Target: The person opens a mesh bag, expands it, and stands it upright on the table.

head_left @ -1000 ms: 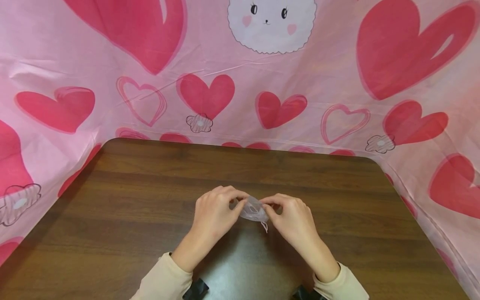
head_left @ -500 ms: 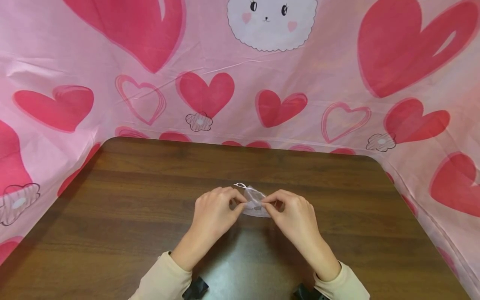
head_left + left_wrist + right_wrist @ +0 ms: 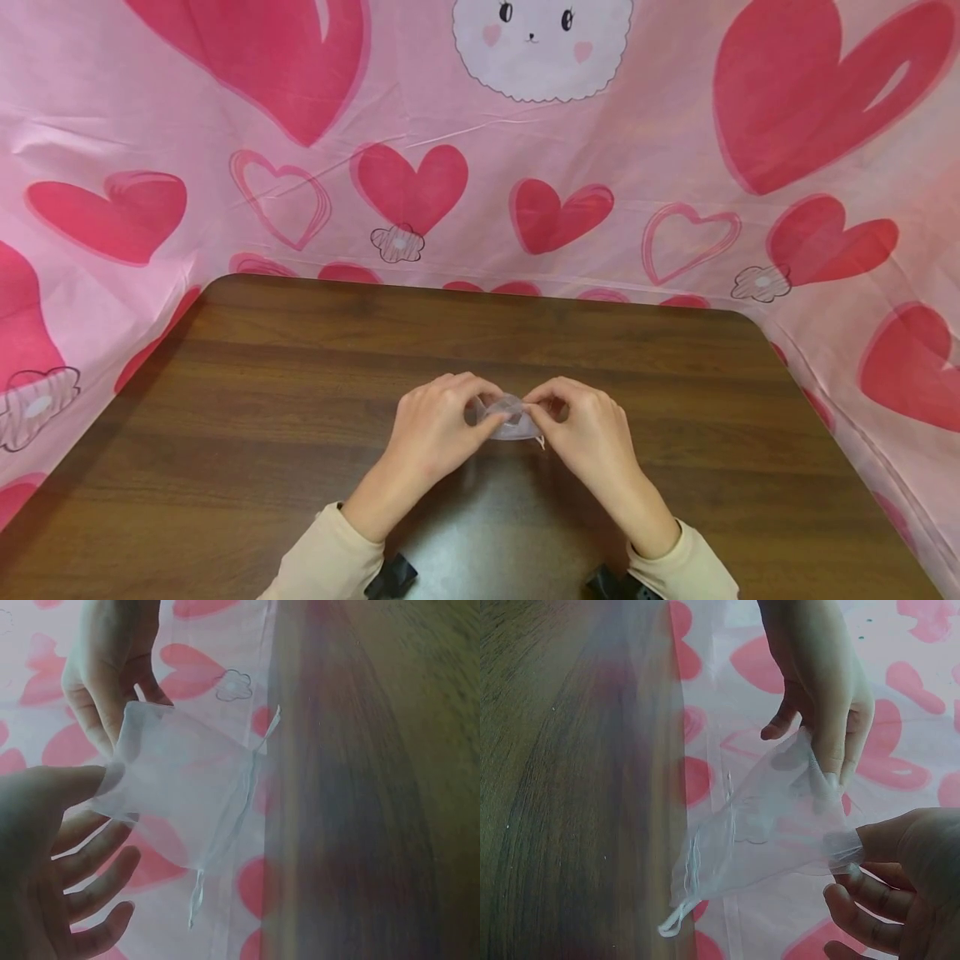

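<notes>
Left hand (image 3: 442,423) and right hand (image 3: 588,425) pinch a sheer drawstring bag (image 3: 180,772) between them, its white cords (image 3: 198,892) hanging below them, over a brown table (image 3: 300,400).

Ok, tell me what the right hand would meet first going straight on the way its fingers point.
The right hand would first push into the sheer bag it pinches, then probably meet the left hand; depth between them is hard to judge.
</notes>
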`<state>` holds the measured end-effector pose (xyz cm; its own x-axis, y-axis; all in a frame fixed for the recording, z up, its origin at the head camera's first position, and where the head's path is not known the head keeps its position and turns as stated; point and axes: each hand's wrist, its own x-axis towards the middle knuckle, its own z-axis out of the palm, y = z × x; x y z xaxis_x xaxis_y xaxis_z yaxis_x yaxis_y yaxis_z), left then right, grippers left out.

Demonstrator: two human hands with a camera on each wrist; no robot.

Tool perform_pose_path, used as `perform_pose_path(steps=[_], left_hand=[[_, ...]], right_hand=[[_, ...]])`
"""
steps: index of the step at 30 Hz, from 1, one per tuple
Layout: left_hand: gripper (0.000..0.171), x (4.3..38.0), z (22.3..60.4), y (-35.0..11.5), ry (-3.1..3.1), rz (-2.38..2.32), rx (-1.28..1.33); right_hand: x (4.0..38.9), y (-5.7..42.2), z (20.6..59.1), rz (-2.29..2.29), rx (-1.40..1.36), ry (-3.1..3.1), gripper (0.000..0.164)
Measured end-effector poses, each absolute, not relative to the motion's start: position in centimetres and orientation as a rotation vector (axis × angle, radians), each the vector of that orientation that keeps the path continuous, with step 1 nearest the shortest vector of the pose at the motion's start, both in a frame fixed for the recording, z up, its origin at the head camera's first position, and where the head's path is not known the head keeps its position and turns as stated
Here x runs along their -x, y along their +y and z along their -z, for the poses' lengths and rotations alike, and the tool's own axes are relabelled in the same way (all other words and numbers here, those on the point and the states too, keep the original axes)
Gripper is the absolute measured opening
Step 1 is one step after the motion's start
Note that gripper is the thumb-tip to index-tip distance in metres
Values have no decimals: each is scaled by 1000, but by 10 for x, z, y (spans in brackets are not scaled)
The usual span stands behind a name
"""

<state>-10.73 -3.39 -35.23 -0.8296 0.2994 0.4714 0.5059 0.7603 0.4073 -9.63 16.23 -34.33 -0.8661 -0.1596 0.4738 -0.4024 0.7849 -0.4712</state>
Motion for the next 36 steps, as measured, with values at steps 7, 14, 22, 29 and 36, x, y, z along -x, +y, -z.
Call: perform_pose_path(steps=[7,14,22,29,36], left_hand=[[13,106,352,-34,-2575,766,635],[5,106,352,-34,-2573,723,602],[5,106,350,-36,-2519,750,483],[6,106,350,-38,-2515,771,408],[9,107,351,-37,-2492,782,435]], right_hand=[[96,162,344,-819,-439,-2555,16],[96,162,345,-843,-459,-2533,18],[96,162,345,-822,-483,-2539,16],[97,161,346,-783,-475,-2540,15],[97,162,346,-766,-458,-2502,15]])
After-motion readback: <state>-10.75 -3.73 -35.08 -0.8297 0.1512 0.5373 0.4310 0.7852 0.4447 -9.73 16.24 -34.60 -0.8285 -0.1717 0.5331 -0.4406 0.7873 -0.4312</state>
